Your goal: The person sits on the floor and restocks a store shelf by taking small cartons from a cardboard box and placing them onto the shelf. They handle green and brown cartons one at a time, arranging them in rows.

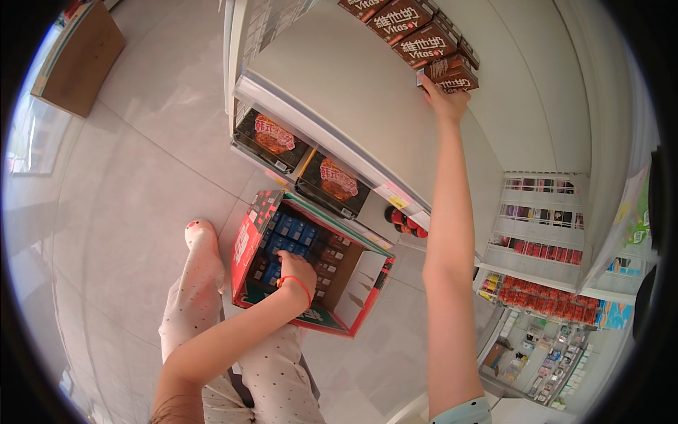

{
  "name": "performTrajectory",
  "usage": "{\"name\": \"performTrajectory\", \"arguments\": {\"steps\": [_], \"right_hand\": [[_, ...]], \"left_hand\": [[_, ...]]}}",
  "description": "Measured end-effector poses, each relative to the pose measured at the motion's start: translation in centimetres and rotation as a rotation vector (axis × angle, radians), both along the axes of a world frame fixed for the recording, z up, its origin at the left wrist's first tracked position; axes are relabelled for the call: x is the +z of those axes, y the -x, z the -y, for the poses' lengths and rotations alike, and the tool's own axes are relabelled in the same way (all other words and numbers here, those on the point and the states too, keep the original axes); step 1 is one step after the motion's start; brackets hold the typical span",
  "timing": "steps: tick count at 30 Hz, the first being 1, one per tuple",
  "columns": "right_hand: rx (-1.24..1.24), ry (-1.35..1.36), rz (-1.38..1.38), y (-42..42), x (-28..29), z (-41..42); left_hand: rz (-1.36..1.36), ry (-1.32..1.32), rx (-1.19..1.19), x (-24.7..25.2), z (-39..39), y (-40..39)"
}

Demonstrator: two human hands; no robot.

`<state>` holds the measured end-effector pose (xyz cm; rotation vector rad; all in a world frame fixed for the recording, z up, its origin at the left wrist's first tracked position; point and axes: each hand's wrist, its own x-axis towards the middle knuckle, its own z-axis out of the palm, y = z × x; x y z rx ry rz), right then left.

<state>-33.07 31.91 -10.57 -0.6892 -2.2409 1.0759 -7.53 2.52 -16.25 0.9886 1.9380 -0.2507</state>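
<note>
My right hand [447, 100] grips a brown Vitasoy drink carton [456, 79] at the near end of a row of brown Vitasoy cartons [424, 45] on the upper shelf. Below, my left hand [297, 273], with a red cord bracelet at the wrist, reaches into an open red and green cardboard box [241, 249]. Its fingers are at the blue cartons [290, 228] packed in the box; whether they grip one is hidden. Brown cartons [329, 257] stand beside the blue ones.
The white shelf [344, 100] has a price rail along its edge. Black food packages [333, 180] and red-and-black containers [405, 222] sit on the shelf below. A brown cardboard box [79, 58] stands at the upper left. Racks with red packets [551, 299] are at the right.
</note>
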Motion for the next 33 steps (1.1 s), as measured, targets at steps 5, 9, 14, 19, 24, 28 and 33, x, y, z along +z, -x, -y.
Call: {"name": "performTrajectory", "arguments": {"steps": [5,9,14,19,24,28,33], "right_hand": [[0.104,-0.031,-0.051,0.3,-1.9,-2.0],[0.025,-0.141,-0.107,0.3,-2.1,-0.5],[-0.01,-0.049,-0.097,0.2,-1.0,1.5],[0.021,0.066,-0.16,-0.1,-1.8,0.4],[0.076,0.178,-0.227,-0.6,-2.3,0.2],[0.061,0.186,-0.266,-0.5,-2.4,0.3],[0.038,0.159,-0.228,-0.8,-1.1,1.9]], "left_hand": [[0.001,-0.003,0.017,0.0,-0.4,0.3],[-0.03,0.003,0.025,-0.8,-0.3,-0.4],[-0.036,0.0,0.017,-0.5,0.0,-0.3],[-0.047,-0.015,0.031,-0.6,-0.2,-0.4],[-0.068,-0.01,0.022,-0.4,0.0,-0.4],[-0.057,-0.021,0.033,-0.6,-0.1,-0.5],[-0.063,-0.015,0.012,0.2,0.1,0.0]]}}
